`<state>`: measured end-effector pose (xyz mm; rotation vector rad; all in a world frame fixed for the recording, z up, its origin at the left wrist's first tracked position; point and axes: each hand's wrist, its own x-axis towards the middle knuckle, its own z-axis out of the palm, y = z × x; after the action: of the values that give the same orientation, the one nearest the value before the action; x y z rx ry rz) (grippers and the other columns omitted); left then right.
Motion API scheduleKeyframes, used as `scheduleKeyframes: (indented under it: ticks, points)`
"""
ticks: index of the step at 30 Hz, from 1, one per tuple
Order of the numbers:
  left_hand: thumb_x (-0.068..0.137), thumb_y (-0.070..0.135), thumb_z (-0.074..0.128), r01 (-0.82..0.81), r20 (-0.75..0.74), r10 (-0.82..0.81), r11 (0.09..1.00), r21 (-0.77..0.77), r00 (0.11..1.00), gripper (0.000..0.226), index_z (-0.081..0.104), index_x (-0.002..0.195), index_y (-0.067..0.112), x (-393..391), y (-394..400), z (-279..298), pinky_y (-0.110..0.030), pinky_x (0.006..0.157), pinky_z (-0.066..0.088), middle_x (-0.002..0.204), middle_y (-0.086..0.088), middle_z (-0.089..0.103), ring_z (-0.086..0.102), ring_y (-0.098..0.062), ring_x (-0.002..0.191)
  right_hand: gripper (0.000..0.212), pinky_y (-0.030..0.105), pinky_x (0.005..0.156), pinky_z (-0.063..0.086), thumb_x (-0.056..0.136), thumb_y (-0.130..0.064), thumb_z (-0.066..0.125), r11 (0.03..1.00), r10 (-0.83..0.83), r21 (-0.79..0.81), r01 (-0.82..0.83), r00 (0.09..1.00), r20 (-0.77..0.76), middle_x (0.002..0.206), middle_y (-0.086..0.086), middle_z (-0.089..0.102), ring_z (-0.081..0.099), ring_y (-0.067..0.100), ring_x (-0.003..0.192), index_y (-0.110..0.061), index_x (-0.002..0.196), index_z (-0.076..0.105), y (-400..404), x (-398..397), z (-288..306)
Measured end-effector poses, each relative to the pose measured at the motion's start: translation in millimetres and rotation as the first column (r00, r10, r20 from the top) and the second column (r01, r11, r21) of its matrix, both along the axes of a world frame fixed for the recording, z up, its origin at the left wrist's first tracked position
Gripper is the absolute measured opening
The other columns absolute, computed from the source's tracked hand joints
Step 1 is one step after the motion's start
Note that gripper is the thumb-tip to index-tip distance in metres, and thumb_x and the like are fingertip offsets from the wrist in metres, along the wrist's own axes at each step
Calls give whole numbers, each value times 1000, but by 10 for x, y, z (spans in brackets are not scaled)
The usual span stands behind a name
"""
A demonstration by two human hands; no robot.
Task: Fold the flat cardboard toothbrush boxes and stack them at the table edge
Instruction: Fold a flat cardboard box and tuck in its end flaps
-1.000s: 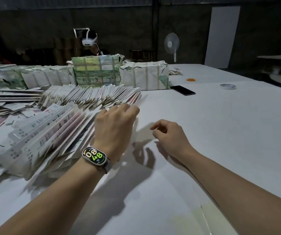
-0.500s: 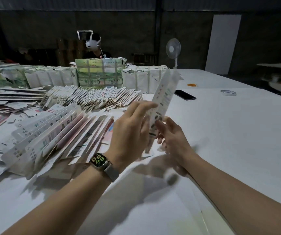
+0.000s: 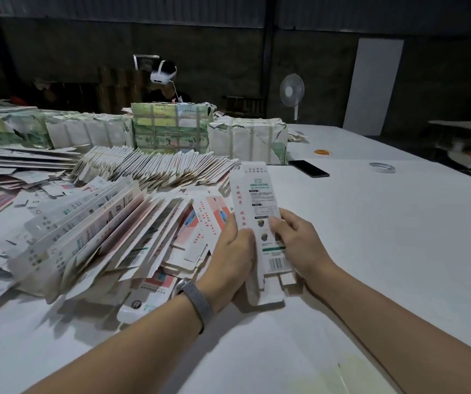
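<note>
Box: one flat toothbrush box (image 3: 257,211) is in our hands, held lengthwise above the surface (image 3: 384,237), printed face up, its end flaps toward us just clear of the cloth.
Progress: we judge we are at the start of folding this box; it looks flat, with no side opened out that we can see.
Done: we cannot tell how many are finished. A leaning row of boxes (image 3: 154,169) sits farther back on the surface, but whether those are folded is not clear.
Left: a big loose pile (image 3: 86,231) of flat boxes fans out at our left, touching the surface, so most of the work appears to lie ahead. Wrapped bundles (image 3: 169,129) stand behind it, unopened as far as we can see.
Left hand: our left hand (image 3: 230,251) grips the box's left long edge, thumb on top, fingers curled under it; wrist wears a band (image 3: 197,302).
Right hand: our right hand (image 3: 296,240) pinches the right long edge, thumb lying on the printed face, fingers tucked beneath.
Arms: both forearms reach forward from the near edge and meet at the box, hands close on either side of it.
Next: we would press the long edges toward each other to open it.
</note>
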<state>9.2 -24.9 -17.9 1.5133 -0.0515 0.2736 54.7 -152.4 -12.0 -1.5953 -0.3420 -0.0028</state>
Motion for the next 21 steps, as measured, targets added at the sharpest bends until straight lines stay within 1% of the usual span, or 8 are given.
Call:
scheduleKeyframes:
  ticks: [2, 3, 7, 9, 13, 16, 19, 21]
  points:
    - [99, 9, 38, -31, 3, 31, 999, 30, 1000, 40, 54, 131, 27, 3, 13, 2, -19, 72, 58, 110, 14, 73, 70, -1, 94, 33, 40, 81, 60, 105, -29, 46, 998, -6, 61, 9, 999, -50, 97, 3, 78, 75, 25, 89, -27, 98, 79, -10, -29, -10]
    - [101, 9, 37, -35, 7, 35, 998, 51, 999, 38, 55, 128, 28, 8, 12, 6, -17, 72, 57, 110, 14, 72, 69, 1, 94, 36, 41, 82, 59, 106, -31, 45, 996, -6, 84, 12, 998, -63, 97, 4, 78, 76, 26, 89, -28, 95, 80, -15, -46, -22]
    - [104, 21, 50, -12, 5, 12, 998, 59, 1000, 22, 53, 126, 27, 26, -17, -12, -19, 73, 57, 114, 8, 71, 71, -5, 98, 38, 36, 76, 61, 107, -29, 41, 980, 33, 197, -26, 999, -30, 104, 7, 77, 74, 29, 95, -28, 101, 79, -58, -83, -58]
    - [102, 30, 59, -9, 31, 5, 994, 113, 1000, 29, 50, 129, 25, 21, -31, -14, -21, 78, 58, 116, 8, 70, 70, -5, 101, 36, 32, 75, 61, 108, -29, 38, 969, 83, 232, -80, 997, -2, 109, 7, 76, 73, 28, 99, -26, 110, 75, -64, -93, -54]
    - [97, 31, 66, -24, 87, 4, 973, 230, 996, 42, 46, 133, 24, 42, -38, -19, -22, 88, 57, 120, 11, 67, 66, 2, 104, 30, 27, 81, 59, 108, -27, 36, 976, 110, 183, -122, 991, 77, 114, 0, 74, 71, 19, 106, -25, 128, 58, 0, -125, -34]
    - [98, 31, 66, -11, 91, -11, 972, 236, 996, 42, 45, 133, 24, 49, -45, -43, -15, 82, 55, 119, 13, 66, 65, 5, 103, 34, 32, 94, 56, 107, -23, 35, 976, 119, 173, -135, 988, 100, 125, 4, 69, 68, 17, 112, -20, 138, 48, 27, -157, -15]
    - [99, 31, 63, 15, 108, -41, 973, 229, 993, 41, 45, 135, 25, 50, -43, -66, -10, 80, 52, 120, 17, 64, 64, 8, 105, 30, 34, 99, 54, 106, -26, 37, 975, 137, 161, -153, 985, 106, 130, 3, 65, 66, 14, 115, -28, 134, 46, 24, -171, -11]
    - [100, 35, 61, 40, 115, -67, 975, 220, 991, 41, 43, 136, 29, 40, -51, -59, -7, 80, 49, 122, 19, 63, 62, 10, 108, 32, 33, 99, 54, 100, -35, 41, 974, 144, 158, -161, 983, 116, 130, -1, 64, 65, 12, 116, -33, 131, 45, 20, -174, -18]
